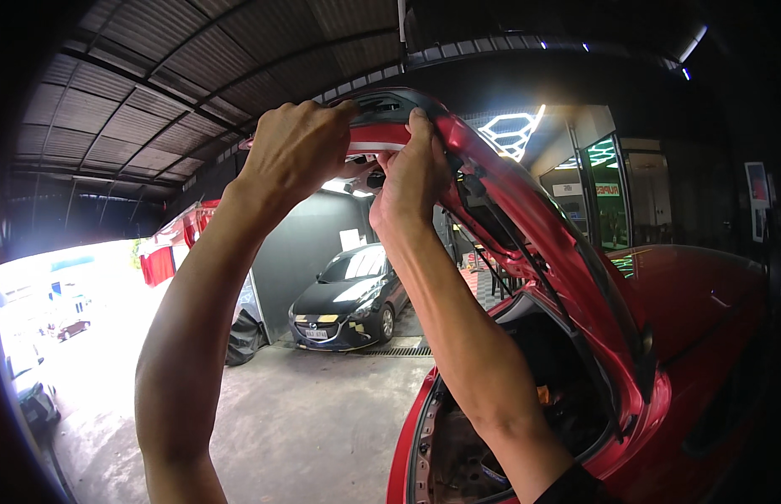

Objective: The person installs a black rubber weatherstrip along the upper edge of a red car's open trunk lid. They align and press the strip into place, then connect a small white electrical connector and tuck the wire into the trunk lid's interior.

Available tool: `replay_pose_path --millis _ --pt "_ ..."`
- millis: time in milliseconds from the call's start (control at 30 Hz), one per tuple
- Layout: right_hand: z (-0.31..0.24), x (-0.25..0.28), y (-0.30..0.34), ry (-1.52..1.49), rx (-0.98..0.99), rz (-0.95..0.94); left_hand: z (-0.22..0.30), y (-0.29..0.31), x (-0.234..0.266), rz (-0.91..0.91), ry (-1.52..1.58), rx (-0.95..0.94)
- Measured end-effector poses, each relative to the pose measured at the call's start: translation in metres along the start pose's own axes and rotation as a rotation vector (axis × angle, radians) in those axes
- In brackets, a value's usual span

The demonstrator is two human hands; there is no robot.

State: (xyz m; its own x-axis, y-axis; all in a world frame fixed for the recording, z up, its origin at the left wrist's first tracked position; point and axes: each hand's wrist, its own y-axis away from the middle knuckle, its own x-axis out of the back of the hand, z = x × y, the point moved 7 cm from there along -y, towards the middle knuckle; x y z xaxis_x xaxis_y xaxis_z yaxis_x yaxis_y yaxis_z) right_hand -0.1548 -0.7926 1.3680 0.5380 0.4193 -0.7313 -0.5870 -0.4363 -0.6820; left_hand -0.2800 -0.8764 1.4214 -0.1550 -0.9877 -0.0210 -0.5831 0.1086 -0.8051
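Observation:
Both arms reach up to the raised red tailgate (491, 181) of a car. My left hand (300, 144) is closed, its fingers curled at the tailgate's outer edge beside a black trim piece (382, 104). A short way to the right, my right hand (413, 178) grips the same edge. Its thumb presses up against the black trim, and its other fingers bend in underneath, partly hidden. Between the hands runs a strip of red paintwork (380, 136). What the left fingertips touch is hidden behind the hand.
Below the tailgate, the boot opening (567, 370) of the red car (701, 311) lies at lower right. A dark hatchback (348, 294) stands by a grey wall, with a floor drain grate (399, 352) close by. A black-covered object (245, 338) stands left of it. Daylight enters from the left.

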Motion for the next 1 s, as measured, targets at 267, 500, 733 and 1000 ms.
replay_pose_path --millis 267,500,733,1000 --pt "0.008 0.010 -0.007 -0.105 -0.125 -0.135 -0.001 0.001 -0.003 0.005 0.014 0.000" --pt "0.006 0.005 -0.002 -0.093 -0.046 -0.121 0.001 0.002 -0.002 0.015 0.196 0.180" --pt "0.006 0.003 -0.007 0.245 0.048 -0.156 0.007 0.005 -0.004 0.003 0.192 0.213" --pt "-0.008 -0.002 0.001 0.363 0.060 -0.201 0.000 0.008 -0.009 0.089 0.108 0.066"
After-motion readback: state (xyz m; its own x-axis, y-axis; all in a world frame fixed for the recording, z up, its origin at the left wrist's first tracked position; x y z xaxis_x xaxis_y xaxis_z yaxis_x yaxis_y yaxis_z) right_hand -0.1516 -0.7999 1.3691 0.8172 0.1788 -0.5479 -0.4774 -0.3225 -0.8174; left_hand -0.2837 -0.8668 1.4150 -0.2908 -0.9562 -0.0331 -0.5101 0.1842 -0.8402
